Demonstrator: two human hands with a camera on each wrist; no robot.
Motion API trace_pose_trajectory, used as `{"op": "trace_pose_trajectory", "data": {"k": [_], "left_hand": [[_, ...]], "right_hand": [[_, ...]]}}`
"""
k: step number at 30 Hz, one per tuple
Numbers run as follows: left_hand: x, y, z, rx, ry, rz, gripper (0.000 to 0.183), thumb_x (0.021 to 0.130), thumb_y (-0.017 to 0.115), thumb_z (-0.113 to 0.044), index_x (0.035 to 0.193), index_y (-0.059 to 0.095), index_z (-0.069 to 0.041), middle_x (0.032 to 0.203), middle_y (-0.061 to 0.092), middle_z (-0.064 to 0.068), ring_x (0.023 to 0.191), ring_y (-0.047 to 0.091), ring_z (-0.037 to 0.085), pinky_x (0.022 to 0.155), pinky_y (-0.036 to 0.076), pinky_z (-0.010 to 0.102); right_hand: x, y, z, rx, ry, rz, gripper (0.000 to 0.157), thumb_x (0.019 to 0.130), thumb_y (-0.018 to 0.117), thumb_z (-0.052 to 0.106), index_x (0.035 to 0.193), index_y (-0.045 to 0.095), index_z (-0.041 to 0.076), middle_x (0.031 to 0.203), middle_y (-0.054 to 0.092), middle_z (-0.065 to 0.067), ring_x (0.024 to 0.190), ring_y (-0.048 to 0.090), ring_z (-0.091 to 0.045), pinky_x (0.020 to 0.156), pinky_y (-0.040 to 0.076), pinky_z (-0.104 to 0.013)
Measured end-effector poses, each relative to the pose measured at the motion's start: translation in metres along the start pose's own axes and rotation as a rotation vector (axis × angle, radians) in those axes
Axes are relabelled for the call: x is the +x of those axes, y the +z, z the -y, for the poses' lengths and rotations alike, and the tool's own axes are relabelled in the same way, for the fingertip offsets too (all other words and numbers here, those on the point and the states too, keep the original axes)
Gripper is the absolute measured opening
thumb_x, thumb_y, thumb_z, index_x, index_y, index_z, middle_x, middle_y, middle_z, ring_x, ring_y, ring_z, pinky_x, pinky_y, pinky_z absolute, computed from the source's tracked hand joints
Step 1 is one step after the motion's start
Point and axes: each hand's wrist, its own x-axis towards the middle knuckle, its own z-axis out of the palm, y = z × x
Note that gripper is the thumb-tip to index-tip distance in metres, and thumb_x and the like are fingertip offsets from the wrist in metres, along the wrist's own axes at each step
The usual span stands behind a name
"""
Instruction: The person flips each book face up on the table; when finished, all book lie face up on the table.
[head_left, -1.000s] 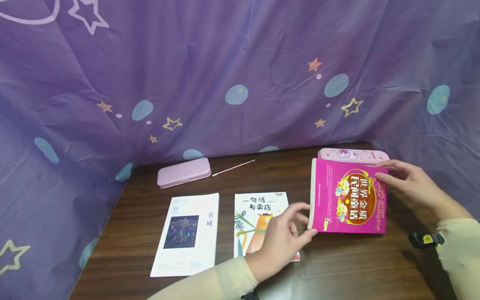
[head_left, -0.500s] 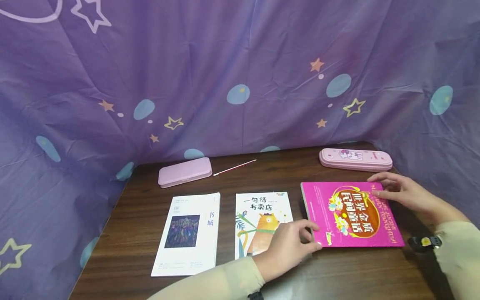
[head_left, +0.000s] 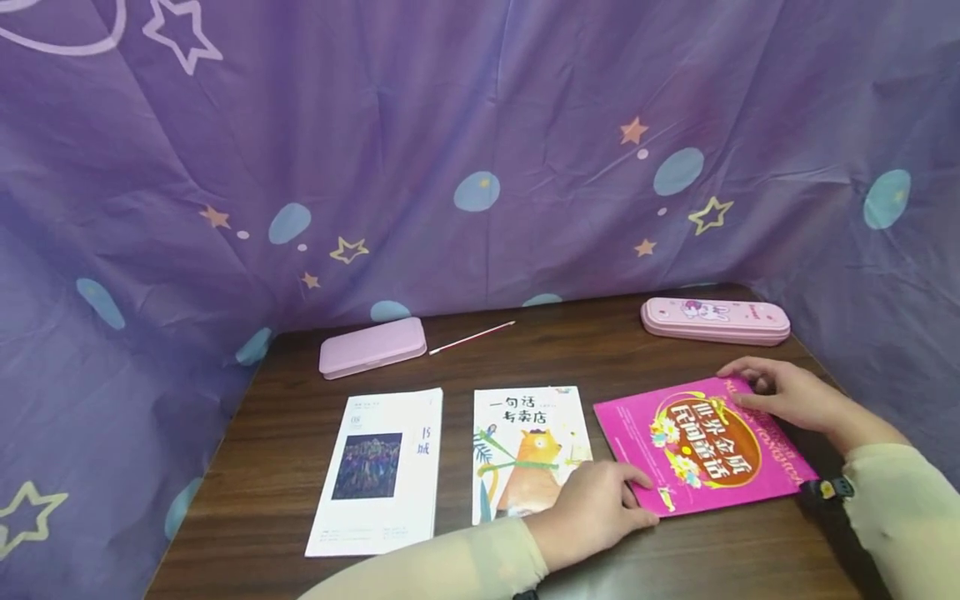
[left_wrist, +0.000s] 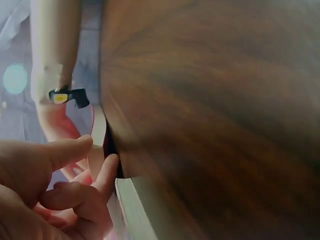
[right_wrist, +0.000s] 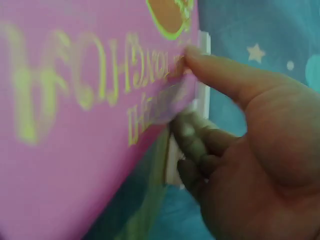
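Note:
A bright pink book (head_left: 697, 450) with yellow and white lettering lies at a slant on the right side of the table. At its near-left corner my left hand (head_left: 592, 510) pinches the edge between thumb and fingers. My right hand (head_left: 802, 400) grips the far-right corner. In the right wrist view, the thumb (right_wrist: 220, 70) is on the pink cover and the other fingers curl at its edge. The left wrist view shows the book's page edge (left_wrist: 98, 127) by the left fingers, close over the table. A white picture book (head_left: 517, 450) lies partly behind my left hand.
A white book (head_left: 375, 471) with a dark picture lies at the left. Behind are a plain pink case (head_left: 372, 347), a thin stick (head_left: 472, 337) and a pink pencil case (head_left: 716, 321) with a rabbit. A purple curtain (head_left: 420, 167) borders the dark wooden table (head_left: 555, 350).
The pink book has come down from a raised, tilted pose in front of the pencil case, towards me, and turned slightly anticlockwise. Both hands have moved nearer with it.

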Motion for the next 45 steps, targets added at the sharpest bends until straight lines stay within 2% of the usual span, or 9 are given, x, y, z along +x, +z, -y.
{"op": "trace_pose_trajectory", "data": {"k": [3,6,10,13,20,26,29,36,45], "left_hand": [[0.002,0.000,-0.002,0.182,0.058,-0.014,0.028,0.084,0.085,-0.040,0.109,0.077,-0.029,0.069,0.067,-0.023,0.057,0.045,-0.016,0.056,0.034,0.005],[0.009,-0.005,-0.004,0.304,0.086,-0.009,0.023,0.085,0.082,-0.044,0.106,0.079,-0.034,0.069,0.064,-0.023,0.060,0.046,-0.009,0.055,0.033,0.010],[0.022,-0.014,0.002,0.325,0.040,-0.008,0.018,0.087,0.078,-0.039,0.106,0.080,-0.038,0.070,0.062,-0.023,0.066,0.050,-0.004,0.056,0.033,0.013],[0.034,-0.020,0.011,0.312,-0.022,-0.033,0.022,0.087,0.077,-0.033,0.108,0.080,-0.038,0.081,0.067,-0.021,0.077,0.057,-0.003,0.061,0.039,0.014],[0.061,-0.034,0.031,0.329,-0.124,-0.063,0.024,0.087,0.076,-0.030,0.110,0.080,-0.035,0.099,0.074,-0.013,0.092,0.065,0.005,0.065,0.048,0.023],[0.067,-0.035,0.039,0.318,-0.151,-0.033,0.018,0.087,0.078,-0.033,0.105,0.081,-0.033,0.100,0.071,-0.010,0.088,0.065,0.007,0.063,0.047,0.023],[0.069,-0.035,0.040,0.309,-0.151,-0.039,0.021,0.086,0.080,-0.034,0.108,0.080,-0.032,0.101,0.066,-0.009,0.085,0.063,0.008,0.064,0.048,0.023],[0.075,-0.037,0.041,0.307,-0.172,-0.039,0.028,0.083,0.083,-0.039,0.110,0.080,-0.032,0.106,0.069,-0.013,0.092,0.067,0.008,0.069,0.050,0.022],[0.072,-0.036,0.046,0.273,-0.155,-0.043,0.013,0.084,0.080,-0.034,0.097,0.081,-0.033,0.093,0.071,-0.016,0.079,0.064,0.005,0.057,0.043,0.021]], "right_hand": [[-0.004,0.000,0.008,-0.102,0.022,0.022,0.052,0.088,0.081,0.032,0.133,0.065,0.011,0.121,0.069,-0.024,0.098,0.064,-0.036,0.078,0.049,-0.052],[-0.009,-0.001,0.015,-0.172,0.034,0.013,0.058,0.084,0.084,0.036,0.132,0.067,0.009,0.128,0.065,-0.029,0.109,0.063,-0.047,0.082,0.044,-0.066],[-0.021,-0.002,0.018,-0.228,0.039,-0.009,0.057,0.080,0.087,0.034,0.127,0.070,0.007,0.120,0.068,-0.028,0.099,0.065,-0.039,0.074,0.044,-0.055],[-0.032,-0.002,0.016,-0.251,0.052,-0.008,0.052,0.079,0.087,0.032,0.123,0.072,0.008,0.106,0.072,-0.017,0.086,0.061,-0.025,0.066,0.038,-0.041],[-0.056,-0.007,0.014,-0.244,0.087,0.018,0.047,0.076,0.088,0.033,0.115,0.075,0.011,0.087,0.067,0.006,0.063,0.043,-0.008,0.061,0.026,-0.034],[-0.068,-0.012,0.010,-0.124,0.054,0.155,0.059,0.068,0.093,0.031,0.118,0.071,0.008,0.095,0.068,0.004,0.070,0.046,-0.004,0.062,0.036,-0.026],[-0.072,-0.014,0.009,-0.111,0.043,0.178,0.066,0.063,0.095,0.030,0.120,0.070,0.007,0.098,0.067,0.002,0.076,0.048,-0.005,0.064,0.038,-0.024],[-0.078,-0.010,0.009,-0.126,0.003,0.125,0.069,0.058,0.097,0.031,0.117,0.070,0.008,0.093,0.063,0.005,0.070,0.043,-0.002,0.062,0.036,-0.024],[-0.077,-0.008,-0.001,-0.165,-0.064,-0.023,0.046,0.062,0.096,0.022,0.102,0.075,0.013,0.082,0.068,0.016,0.063,0.043,0.005,0.057,0.036,-0.023]]}}
